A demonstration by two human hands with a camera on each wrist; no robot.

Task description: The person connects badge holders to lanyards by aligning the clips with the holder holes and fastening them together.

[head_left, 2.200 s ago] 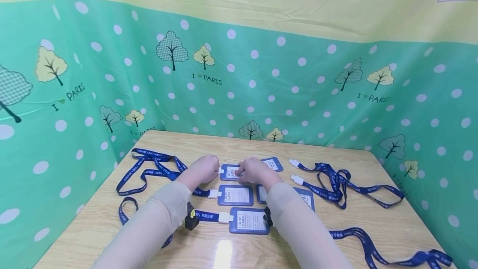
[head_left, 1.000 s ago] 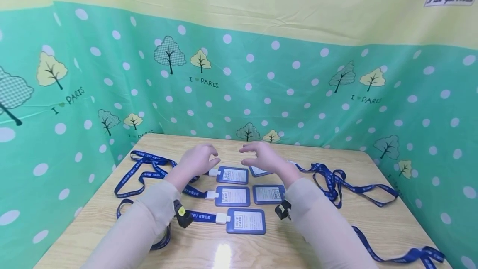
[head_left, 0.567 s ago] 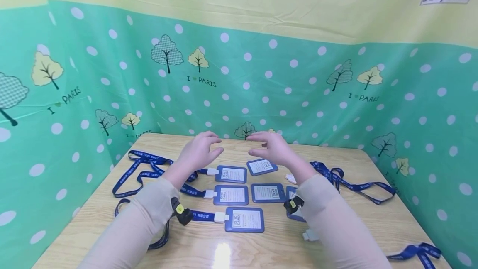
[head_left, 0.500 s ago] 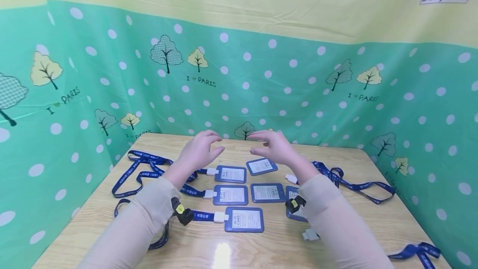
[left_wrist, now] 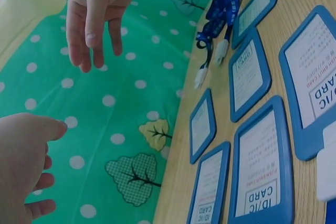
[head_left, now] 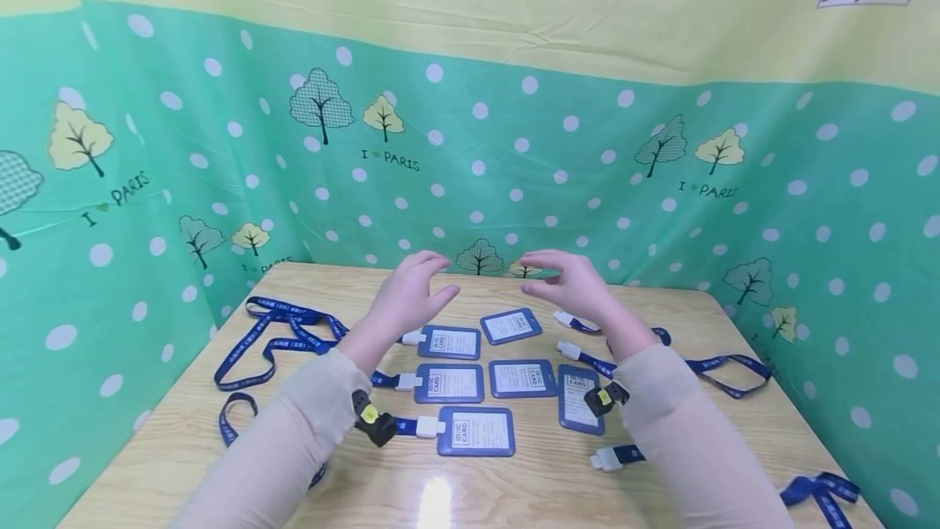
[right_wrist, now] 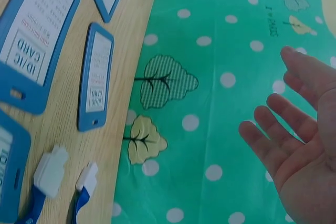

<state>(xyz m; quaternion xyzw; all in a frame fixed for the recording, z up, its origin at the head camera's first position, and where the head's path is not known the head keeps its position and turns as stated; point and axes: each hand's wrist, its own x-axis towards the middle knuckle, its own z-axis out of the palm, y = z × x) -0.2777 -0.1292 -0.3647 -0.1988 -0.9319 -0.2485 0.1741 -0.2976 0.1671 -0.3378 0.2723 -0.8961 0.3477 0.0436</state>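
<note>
My left hand [head_left: 411, 292] and right hand [head_left: 576, 288] hover over the back of the table, facing each other, fingers loosely bent and holding nothing. Between and below them lie blue ID card holders. On the left, a back holder [head_left: 451, 343], a middle holder [head_left: 450, 383] and a front holder [head_left: 476, 432] are joined by white clips to blue lanyards. To their right lie a tilted holder [head_left: 510, 325], a second holder [head_left: 523, 379] and an upright-turned holder [head_left: 580, 411], with no lanyard on them. The right wrist view shows the bare slot of one holder [right_wrist: 95, 77].
Loose lanyards end in white clips, one clip [head_left: 568, 348] behind the right forearm and another clip [head_left: 607, 459] nearer the front. More lanyard [head_left: 250, 341] loops lie at the left. A polka-dot curtain [head_left: 514, 145] encloses the wooden table [head_left: 367, 488].
Both hands have left the back-left holder, which they were touching, and have risen and opened. Lately they drift slightly right, and the white clips at the right come into sight.
</note>
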